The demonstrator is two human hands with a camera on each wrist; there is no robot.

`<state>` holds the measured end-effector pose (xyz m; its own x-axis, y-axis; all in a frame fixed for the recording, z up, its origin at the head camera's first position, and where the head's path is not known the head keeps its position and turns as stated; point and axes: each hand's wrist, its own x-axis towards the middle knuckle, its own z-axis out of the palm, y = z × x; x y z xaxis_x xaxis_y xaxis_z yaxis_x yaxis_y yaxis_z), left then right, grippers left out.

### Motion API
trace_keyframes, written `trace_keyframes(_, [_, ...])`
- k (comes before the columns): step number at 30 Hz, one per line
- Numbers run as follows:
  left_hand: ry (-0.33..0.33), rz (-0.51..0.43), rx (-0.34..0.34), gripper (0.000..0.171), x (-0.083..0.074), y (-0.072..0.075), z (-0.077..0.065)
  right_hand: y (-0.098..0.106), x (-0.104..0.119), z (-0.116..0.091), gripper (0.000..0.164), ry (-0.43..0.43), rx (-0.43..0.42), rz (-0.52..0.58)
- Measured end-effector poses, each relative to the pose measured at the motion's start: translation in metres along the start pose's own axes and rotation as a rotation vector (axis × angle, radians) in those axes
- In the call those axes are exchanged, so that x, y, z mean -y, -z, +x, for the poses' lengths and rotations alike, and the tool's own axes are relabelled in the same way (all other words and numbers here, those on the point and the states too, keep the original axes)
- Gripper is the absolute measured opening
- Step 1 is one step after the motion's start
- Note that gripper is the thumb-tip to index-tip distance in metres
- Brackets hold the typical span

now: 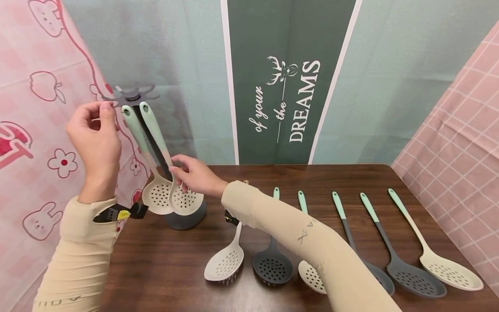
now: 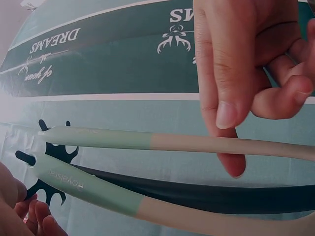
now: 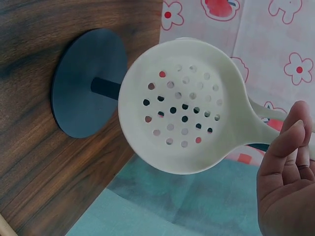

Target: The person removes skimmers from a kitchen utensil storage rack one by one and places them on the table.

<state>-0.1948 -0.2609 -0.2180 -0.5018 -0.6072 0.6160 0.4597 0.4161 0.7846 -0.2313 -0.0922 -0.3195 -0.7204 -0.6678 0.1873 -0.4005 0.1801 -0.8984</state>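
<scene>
A dark grey rotating utensil stand (image 1: 132,98) with a hooked top rises at the left, its round base (image 3: 88,83) on the table. Two cream skimmers with mint handles hang from its hooks. My left hand (image 1: 95,138) pinches one hook at the stand's left side between thumb and fingers. With thumb and index finger, my right hand (image 1: 196,173) pinches the shaft of the nearer skimmer (image 1: 155,125) just above its perforated bowl. The other skimmer (image 1: 157,197) hangs beside it on the left, partly covered by the nearer one in the right wrist view.
On the brown wooden table (image 1: 156,264) lie a white skimmer (image 1: 224,262), a grey skimmer (image 1: 273,265) and several more slotted utensils to the right, including a cream slotted turner (image 1: 450,271). My right sleeve (image 1: 288,234) crosses over some of them. Printed cloths hang behind and at both sides.
</scene>
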Motion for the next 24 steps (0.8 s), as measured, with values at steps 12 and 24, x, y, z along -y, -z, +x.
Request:
trace_keyframes(12, [0.007,0.003,0.001,0.012,0.0074,0.0009,0.0034,-0.0036,0.0041,-0.0017,0.015,0.044,-0.013,-0.089])
trace_keyframes(24, [0.023,0.04,0.028,0.014,0.0058,0.0034,0.0027,-0.0013,0.007,-0.0058,0.021,0.035,-0.032,-0.178])
